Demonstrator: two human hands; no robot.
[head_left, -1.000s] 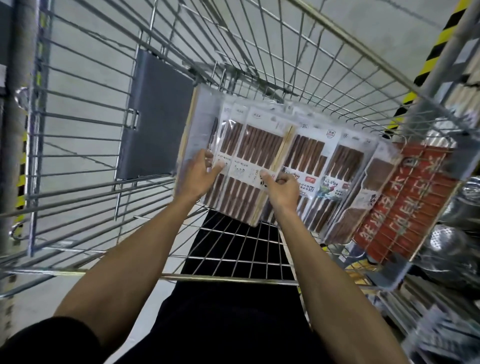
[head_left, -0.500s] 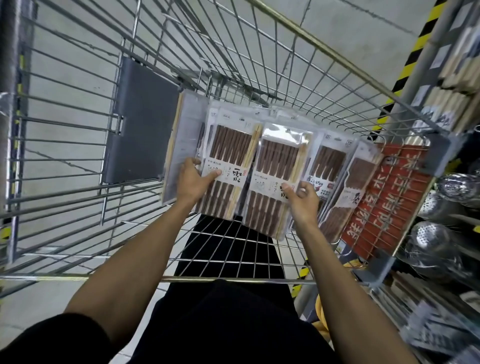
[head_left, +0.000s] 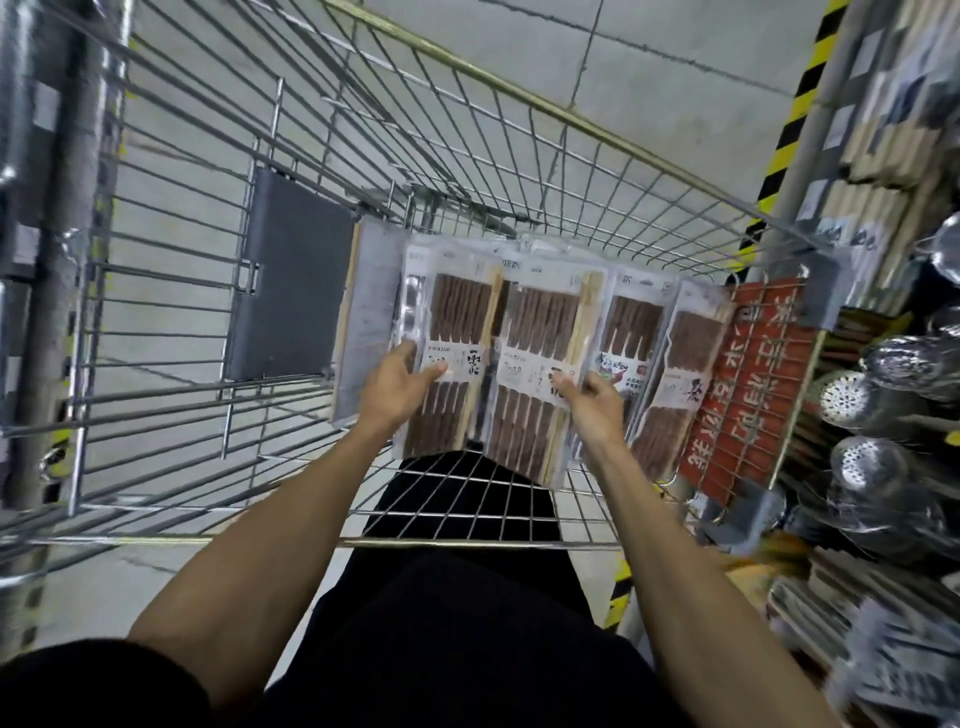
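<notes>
Concrete floor shows through the wire cart (head_left: 467, 85), where my left hand (head_left: 389, 389) pinches the leftmost chopstick pack (head_left: 460, 317) and my right hand (head_left: 595, 413) grips the second chopstick pack (head_left: 540, 327) of the standing row; I'd square them upright, edges flush.

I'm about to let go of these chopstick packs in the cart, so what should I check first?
1. Left hand holds the left pack: ok.
2. Right hand holds the second pack: ok.
3. All packs inside the cart: ok.
4. Row standing straight: not ok, packs overlap and tilt.
5. Support under the packs: cannot tell.
</notes>
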